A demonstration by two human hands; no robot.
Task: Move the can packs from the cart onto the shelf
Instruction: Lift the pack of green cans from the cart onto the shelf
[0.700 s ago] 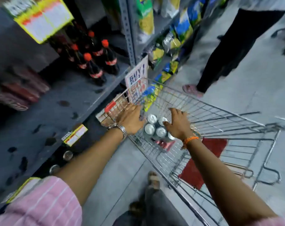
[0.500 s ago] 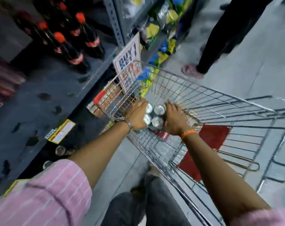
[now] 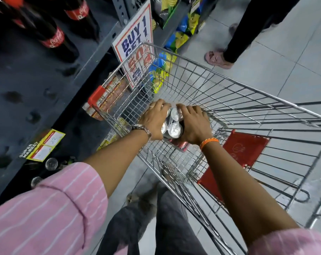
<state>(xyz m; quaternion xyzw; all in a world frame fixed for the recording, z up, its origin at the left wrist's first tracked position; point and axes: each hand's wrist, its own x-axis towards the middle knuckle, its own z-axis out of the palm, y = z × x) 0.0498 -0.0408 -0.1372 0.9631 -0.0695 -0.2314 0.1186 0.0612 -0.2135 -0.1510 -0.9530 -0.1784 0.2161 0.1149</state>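
Head view: both hands, left hand [image 3: 154, 120] and right hand [image 3: 194, 124], clamp can pack [image 3: 173, 124] mid-frame inside cart [image 3: 229, 83]; shelf [image 3: 36, 92] left, bottles [image 3: 55, 37] cut off at top.

Dark cola bottles [image 3: 53, 36], a "BUY 1 GET 1" sign [image 3: 135, 50], snack bags [image 3: 181, 32], a bystander's pink sandal [image 3: 217, 58].

Above your hands, a white sign [image 3: 135, 46] on the shelf upright read "BUY 1 GET 1" in blue, red figures beneath too blurred to read, left of your left hand a yellow shelf tag [image 3: 44, 147] carried "SUPER MARKET", bottle labels illegible.
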